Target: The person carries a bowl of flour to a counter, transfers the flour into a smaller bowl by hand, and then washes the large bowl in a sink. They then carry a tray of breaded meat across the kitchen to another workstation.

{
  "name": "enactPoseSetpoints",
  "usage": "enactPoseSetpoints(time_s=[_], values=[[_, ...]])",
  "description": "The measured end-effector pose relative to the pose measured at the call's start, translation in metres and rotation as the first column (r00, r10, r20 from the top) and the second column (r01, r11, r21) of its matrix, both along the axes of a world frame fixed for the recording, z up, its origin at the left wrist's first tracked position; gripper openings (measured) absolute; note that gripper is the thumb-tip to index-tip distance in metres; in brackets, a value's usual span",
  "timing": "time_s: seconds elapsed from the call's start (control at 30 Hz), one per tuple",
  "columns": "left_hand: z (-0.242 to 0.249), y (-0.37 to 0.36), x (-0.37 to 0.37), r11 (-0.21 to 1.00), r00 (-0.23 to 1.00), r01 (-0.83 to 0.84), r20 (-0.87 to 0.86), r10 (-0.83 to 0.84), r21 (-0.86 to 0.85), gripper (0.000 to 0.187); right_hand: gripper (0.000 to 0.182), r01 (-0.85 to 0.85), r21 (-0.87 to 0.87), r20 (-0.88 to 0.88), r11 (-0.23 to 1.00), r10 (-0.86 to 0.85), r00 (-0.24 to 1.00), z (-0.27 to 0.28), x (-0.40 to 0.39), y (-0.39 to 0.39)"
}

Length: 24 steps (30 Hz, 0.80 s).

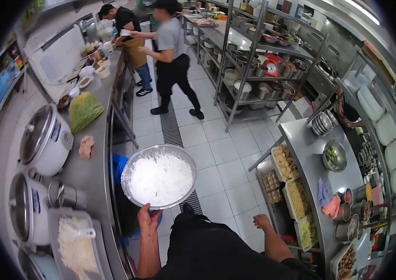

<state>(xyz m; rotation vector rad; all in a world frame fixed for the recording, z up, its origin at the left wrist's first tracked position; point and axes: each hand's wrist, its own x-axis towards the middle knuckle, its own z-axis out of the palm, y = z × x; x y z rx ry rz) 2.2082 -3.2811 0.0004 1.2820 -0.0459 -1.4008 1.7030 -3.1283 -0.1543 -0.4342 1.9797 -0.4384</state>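
My left hand (148, 218) grips the near edge of a wide metal bowl (170, 204), the thumb by the rim and the other fingers partly hidden beneath. White powder (160, 179) fills much of the bowl, and some coats its inner wall. The bowl is held out over the floor, beside the left counter. Hanging free at my other side is my right hand (261, 222), fingers loosely apart and nothing in them. Nearest to it are food trays (289, 201) under the right-hand table.
Rice cookers (54, 144), a bagged green vegetable (85, 111) and a rice tray (99, 233) line the left counter (93, 163). Two people (170, 46) stand ahead in the aisle. A pot rack (229, 93) and a steel table (307, 149) bound the right side.
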Motion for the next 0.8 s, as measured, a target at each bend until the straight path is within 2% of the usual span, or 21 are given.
enactPoseSetpoints(time_s=[0.17, 0.4, 0.47, 0.67, 0.77, 0.8], values=[[0.0, -0.105, 0.001, 0.999, 0.999, -0.016, 0.038, 0.014, 0.049, 0.027, 0.024, 0.064, -0.025, 0.009, 0.998, -0.064, 0.998, 0.024, 0.005, -0.089], [-0.006, -0.208, -0.024, 0.996, 0.997, -0.071, 0.038, 0.069, 0.048, 0.024, 0.021, 0.121, -0.122, 0.097, 0.985, -0.11, 0.989, -0.004, -0.038, -0.272], [-0.018, -0.23, -0.035, 0.992, 0.993, -0.117, 0.036, 0.116, 0.04, 0.025, 0.02, 0.106, -0.114, 0.1, 0.988, -0.095, 0.99, -0.009, -0.066, -0.339], [-0.01, -0.292, -0.108, 0.976, 0.977, -0.208, 0.06, 0.205, 0.065, 0.029, 0.026, 0.278, -0.3, 0.213, 0.913, -0.22, 0.952, -0.044, -0.18, -0.573], [-0.011, -0.327, -0.14, 0.962, 0.972, -0.233, 0.072, 0.225, 0.144, 0.047, 0.025, 0.395, -0.341, 0.248, 0.853, -0.323, 0.913, -0.069, -0.233, -0.695], [-0.008, -0.344, -0.154, 0.955, 0.967, -0.248, 0.092, 0.236, 0.163, 0.047, 0.026, 0.444, -0.338, 0.25, 0.83, -0.375, 0.893, -0.072, -0.246, -0.735]])
